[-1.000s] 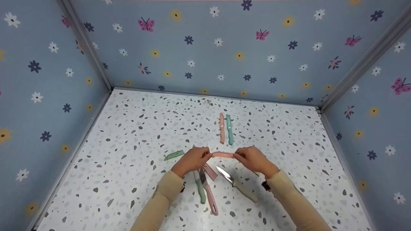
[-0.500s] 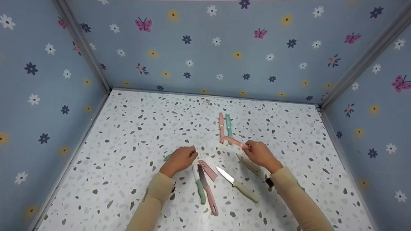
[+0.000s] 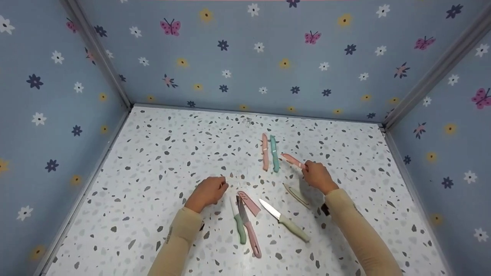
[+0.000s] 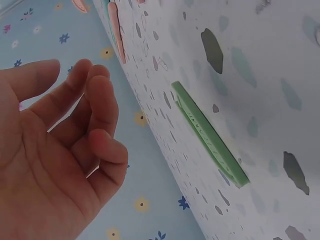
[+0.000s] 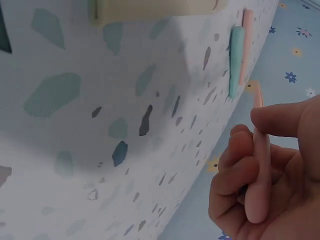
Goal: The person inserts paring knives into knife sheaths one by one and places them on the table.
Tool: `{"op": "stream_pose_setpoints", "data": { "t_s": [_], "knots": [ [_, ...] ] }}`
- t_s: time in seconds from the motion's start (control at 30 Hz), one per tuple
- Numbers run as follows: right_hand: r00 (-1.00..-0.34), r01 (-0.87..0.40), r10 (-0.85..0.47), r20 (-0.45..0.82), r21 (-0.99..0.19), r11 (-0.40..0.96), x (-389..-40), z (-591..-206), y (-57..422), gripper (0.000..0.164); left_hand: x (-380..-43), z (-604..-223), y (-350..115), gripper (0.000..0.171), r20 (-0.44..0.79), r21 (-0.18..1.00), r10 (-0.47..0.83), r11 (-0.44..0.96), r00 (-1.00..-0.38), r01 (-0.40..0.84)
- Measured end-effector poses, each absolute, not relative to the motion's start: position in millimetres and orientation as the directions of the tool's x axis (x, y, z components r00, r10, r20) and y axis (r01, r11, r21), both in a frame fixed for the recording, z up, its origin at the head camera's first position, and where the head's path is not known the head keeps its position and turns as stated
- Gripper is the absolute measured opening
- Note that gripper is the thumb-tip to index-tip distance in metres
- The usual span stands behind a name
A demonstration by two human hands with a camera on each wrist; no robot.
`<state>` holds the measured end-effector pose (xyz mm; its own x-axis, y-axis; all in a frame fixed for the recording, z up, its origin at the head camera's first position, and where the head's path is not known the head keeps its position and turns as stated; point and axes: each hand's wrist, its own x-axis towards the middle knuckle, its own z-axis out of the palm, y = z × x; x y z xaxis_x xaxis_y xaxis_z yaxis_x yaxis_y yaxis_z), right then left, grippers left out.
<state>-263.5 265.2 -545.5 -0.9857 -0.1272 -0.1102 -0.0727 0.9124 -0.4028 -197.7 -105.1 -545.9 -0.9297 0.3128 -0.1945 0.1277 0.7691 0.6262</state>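
My right hand grips a small sheathed pink knife by its handle, its tip pointing back and left. It is held near two other sheathed knives, one pink and one teal, lying side by side. My left hand hovers with loosely bent fingers and nothing in them. A green blade sheath lies on the table near it, hidden under that hand in the head view.
Between my hands lie a green-handled knife, a pink-handled knife, a pink sheath and a bare-bladed pale green knife. A beige sheath lies before my right hand. Flowered walls enclose the speckled table.
My left hand has let go of the sheathed pink knife and moved left over the green sheath. My right hand has carried the knife back and right, beside the teal one.
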Motion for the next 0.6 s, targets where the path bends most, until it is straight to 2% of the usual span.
{"op": "stream_pose_setpoints", "data": {
  "t_s": [0.2,0.47,0.6],
  "knots": [
    [-0.991,-0.008,-0.061,-0.121,-0.402,0.916,-274,-556,267,0.022,-196,-549,-109,0.022,-0.215,0.605,0.296,0.788,-0.931,0.111],
    [-0.977,0.142,0.048,-0.210,-0.461,0.876,-286,-562,259,0.028,-195,-550,-111,0.021,-0.228,0.600,0.281,0.795,-0.932,0.093],
    [-0.975,0.153,0.058,-0.212,-0.462,0.874,-291,-566,254,0.028,-194,-550,-111,0.020,-0.225,0.578,0.275,0.810,-0.935,0.099]
  ]
}}
